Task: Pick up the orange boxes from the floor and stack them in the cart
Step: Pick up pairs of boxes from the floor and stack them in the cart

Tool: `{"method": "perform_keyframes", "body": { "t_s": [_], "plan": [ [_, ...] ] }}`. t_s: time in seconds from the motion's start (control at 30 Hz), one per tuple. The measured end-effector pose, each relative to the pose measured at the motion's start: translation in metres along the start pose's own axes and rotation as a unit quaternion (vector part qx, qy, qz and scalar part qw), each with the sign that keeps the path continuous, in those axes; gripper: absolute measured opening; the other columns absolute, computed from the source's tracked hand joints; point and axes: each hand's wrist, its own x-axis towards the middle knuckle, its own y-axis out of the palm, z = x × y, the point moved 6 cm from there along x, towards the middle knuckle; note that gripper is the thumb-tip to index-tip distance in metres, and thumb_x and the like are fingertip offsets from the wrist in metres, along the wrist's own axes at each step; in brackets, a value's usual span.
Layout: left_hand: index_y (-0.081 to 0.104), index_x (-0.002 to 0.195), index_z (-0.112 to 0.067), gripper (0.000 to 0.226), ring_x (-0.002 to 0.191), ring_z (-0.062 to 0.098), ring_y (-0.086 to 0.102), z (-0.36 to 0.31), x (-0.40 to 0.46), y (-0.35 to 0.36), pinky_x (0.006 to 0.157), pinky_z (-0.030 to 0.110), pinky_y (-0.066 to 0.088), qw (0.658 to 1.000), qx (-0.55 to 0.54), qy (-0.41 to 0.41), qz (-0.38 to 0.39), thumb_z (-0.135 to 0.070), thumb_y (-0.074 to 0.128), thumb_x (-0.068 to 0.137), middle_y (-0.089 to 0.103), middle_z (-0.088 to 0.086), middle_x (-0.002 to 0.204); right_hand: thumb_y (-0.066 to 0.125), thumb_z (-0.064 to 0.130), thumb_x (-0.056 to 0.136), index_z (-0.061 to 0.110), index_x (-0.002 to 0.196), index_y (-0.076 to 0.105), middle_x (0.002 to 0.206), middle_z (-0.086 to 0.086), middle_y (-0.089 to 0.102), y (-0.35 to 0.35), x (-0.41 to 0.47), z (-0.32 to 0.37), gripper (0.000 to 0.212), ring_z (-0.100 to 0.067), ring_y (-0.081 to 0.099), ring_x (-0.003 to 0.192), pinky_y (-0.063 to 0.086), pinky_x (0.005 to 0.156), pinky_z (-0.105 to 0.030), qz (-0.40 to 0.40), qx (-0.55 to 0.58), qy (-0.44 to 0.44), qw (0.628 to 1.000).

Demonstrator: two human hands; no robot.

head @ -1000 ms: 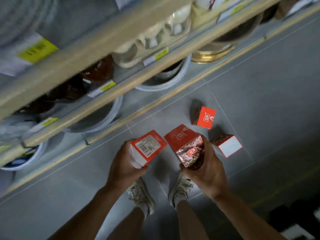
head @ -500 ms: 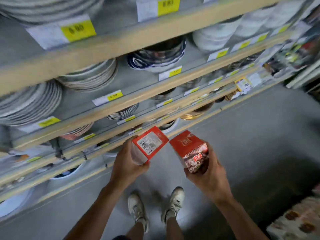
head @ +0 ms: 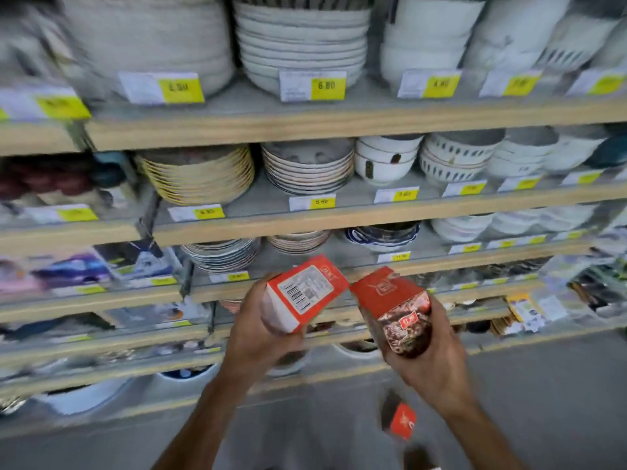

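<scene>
My left hand (head: 261, 337) grips an orange box (head: 305, 291) whose barcode label faces up. My right hand (head: 431, 354) grips a second orange box (head: 390, 300) with a dark food picture on its near end. Both boxes are held at chest height in front of the shelves, close together but apart. A third orange box (head: 402, 420) lies on the grey floor below my right forearm. The cart is out of sight.
Wooden shelves (head: 305, 123) fill the view ahead, loaded with stacked plates (head: 302, 45) and bowls (head: 386, 161) behind yellow price tags. Packaged goods sit at the left and right ends. Grey floor (head: 543, 401) shows at the bottom right.
The view has swung up from the floor to the shelves as I rose. Both hands kept their boxes and came up with me. The boxes on the floor dropped toward the bottom of the view.
</scene>
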Motion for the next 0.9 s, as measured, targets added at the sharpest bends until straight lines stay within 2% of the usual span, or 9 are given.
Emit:
{"method": "perform_keyframes", "body": {
  "t_s": [0.1,0.13,0.3,0.4,0.5,0.6,0.7,0.8,0.9],
  "plan": [
    [0.052,0.127,-0.032,0.082,0.112,0.016,0.066,-0.026,-0.008,-0.037,0.093,0.049,0.057,0.998,-0.027,0.004,-0.053,-0.016,0.093,0.057,0.068,-0.005,0.121,0.09,0.059,0.055,0.043,0.144,0.036,0.12,0.013,0.067,0.003,0.019,0.036,0.105,-0.013,0.07,0.103,0.059,0.083,-0.041,0.016,0.023,-0.071,0.997],
    [0.053,0.126,-0.034,0.081,0.113,0.016,0.066,-0.036,-0.013,-0.051,0.092,0.049,0.057,0.997,-0.025,0.005,-0.073,-0.018,0.092,0.056,0.069,-0.006,0.12,0.09,0.059,0.056,0.042,0.146,0.034,0.12,0.013,0.067,0.004,0.023,0.049,0.108,-0.013,0.07,0.102,0.059,0.082,-0.042,0.029,0.031,-0.089,0.995],
    [0.05,0.125,-0.042,0.085,0.114,0.011,0.064,-0.084,-0.056,-0.125,0.094,0.043,0.056,0.982,0.008,0.031,-0.185,-0.014,0.093,0.057,0.066,-0.012,0.122,0.09,0.064,0.057,0.041,0.149,0.033,0.122,0.015,0.065,0.027,0.035,0.122,0.11,-0.006,0.069,0.101,0.06,0.081,-0.039,0.097,0.077,-0.197,0.972],
    [0.05,0.133,-0.035,0.087,0.112,0.008,0.065,-0.108,-0.091,-0.173,0.085,0.032,0.059,0.963,0.048,0.039,-0.26,-0.01,0.094,0.063,0.067,-0.011,0.122,0.091,0.06,0.058,0.042,0.146,0.036,0.123,0.02,0.064,0.047,0.028,0.175,0.106,-0.001,0.068,0.102,0.061,0.082,-0.039,0.138,0.108,-0.246,0.953],
    [0.049,0.133,-0.035,0.086,0.102,0.004,0.067,-0.127,-0.132,-0.218,0.072,0.019,0.056,0.943,0.086,0.044,-0.32,-0.009,0.093,0.064,0.068,-0.014,0.116,0.087,0.068,0.057,0.041,0.148,0.032,0.127,0.017,0.063,0.072,0.012,0.227,0.11,-0.004,0.069,0.103,0.061,0.081,-0.041,0.186,0.122,-0.291,0.931],
    [0.051,0.13,-0.035,0.086,0.096,0.001,0.068,-0.133,-0.174,-0.262,0.066,0.015,0.054,0.922,0.122,0.032,-0.367,-0.002,0.092,0.062,0.069,-0.011,0.113,0.087,0.064,0.059,0.044,0.147,0.032,0.127,0.017,0.062,0.096,-0.016,0.272,0.105,-0.005,0.067,0.106,0.06,0.082,-0.039,0.218,0.147,-0.331,0.906],
    [0.051,0.128,-0.04,0.087,0.101,0.002,0.067,-0.132,-0.221,-0.308,0.072,0.02,0.058,0.905,0.15,0.023,-0.397,-0.002,0.091,0.061,0.068,-0.01,0.117,0.09,0.058,0.059,0.045,0.146,0.034,0.128,0.018,0.063,0.126,-0.055,0.313,0.104,-0.002,0.067,0.106,0.06,0.084,-0.039,0.263,0.165,-0.349,0.884],
    [0.049,0.131,-0.041,0.089,0.106,0.005,0.067,-0.124,-0.271,-0.358,0.079,0.022,0.058,0.886,0.164,0.01,-0.433,-0.007,0.093,0.061,0.067,-0.013,0.12,0.09,0.057,0.059,0.044,0.147,0.033,0.127,0.018,0.063,0.158,-0.102,0.355,0.106,0.002,0.065,0.104,0.059,0.081,-0.028,0.283,0.169,-0.381,0.864],
    [0.051,0.134,-0.032,0.089,0.108,0.004,0.067,-0.116,-0.321,-0.409,0.084,0.019,0.055,0.864,0.157,0.008,-0.478,-0.006,0.094,0.06,0.069,-0.013,0.12,0.09,0.054,0.062,0.046,0.147,0.031,0.123,0.022,0.059,0.184,-0.154,0.402,0.104,0.004,0.062,0.099,0.049,0.074,-0.015,0.3,0.165,-0.414,0.844]
  ]
}}
